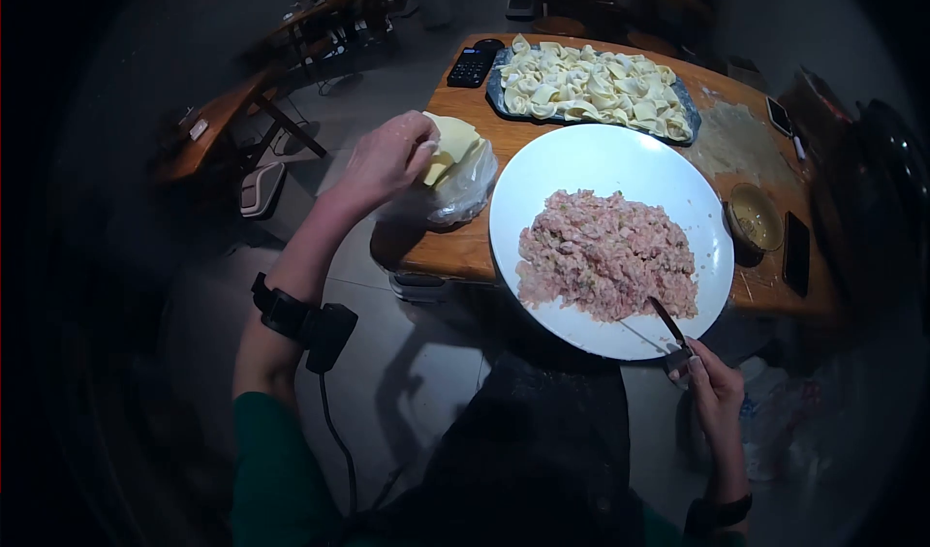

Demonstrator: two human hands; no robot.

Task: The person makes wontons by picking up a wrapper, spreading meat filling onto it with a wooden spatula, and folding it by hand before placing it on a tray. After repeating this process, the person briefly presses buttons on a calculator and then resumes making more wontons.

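My left hand (392,156) is at the table's left edge, its fingers pinched at a stack of pale yellow wrappers (453,147) in a clear plastic bag (467,190). A large white plate (601,152) holds a mound of pink minced filling (610,256) with green bits. Below the plate's lower right rim, my right hand (712,377) is closed on a thin dark utensil (668,320), whose tip reaches the edge of the filling. Behind the plate, folded dumplings (596,84) fill a dark tray (693,111).
A black calculator (472,65) lies left of the tray. On the right of the wooden table (446,254) are a bowl (755,218), a black phone (796,253), another phone (778,116) and a floury patch (741,145). People sit far behind.
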